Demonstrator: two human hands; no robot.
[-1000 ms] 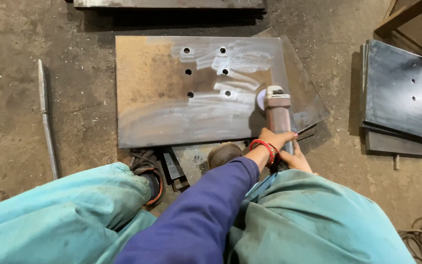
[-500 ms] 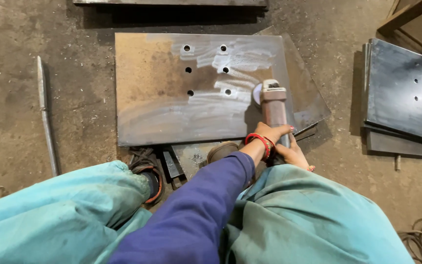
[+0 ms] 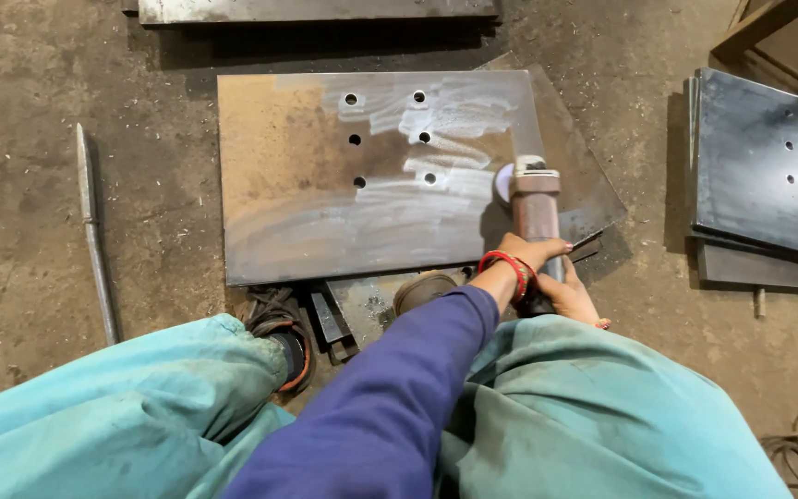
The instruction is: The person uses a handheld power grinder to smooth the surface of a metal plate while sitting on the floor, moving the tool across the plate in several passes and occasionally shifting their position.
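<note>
Both hands are wrapped around the angle grinder (image 3: 535, 208) here, low at the right edge of the steel plate (image 3: 325, 212). The left hand (image 3: 530, 252), on the arm in the dark blue sleeve (image 3: 399, 388) with red bangles (image 3: 510, 271) at the wrist, reaches across the body and closes over the top of the grinder's body, fingers curled tight around it, painted nails showing at the far side. The right hand (image 3: 572, 298) sits just behind and below, gripping the rear of the tool; its fingers are folded around the handle, though the left wrist hides much of that grip.

The grinder points away from the person, its pale disc (image 3: 504, 184) touching the plate's right edge. The plate lies flat on the concrete floor (image 3: 48, 277), rusty brown at the left, with brighter ground streaks running across the middle and around its six round holes (image 3: 355, 139). A second, darker sheet (image 3: 584, 176) pokes out from under the plate at its right corner.

Teal trouser legs (image 3: 602, 416) fill the bottom of the view, knees spread either side of the arm. A foot in a sandal (image 3: 284, 333) rests on scrap pieces at the plate's near edge. A long steel bar (image 3: 94, 236) lies well apart at the left, and a stack of dark drilled plates (image 3: 768, 166) sits off to the right.
</note>
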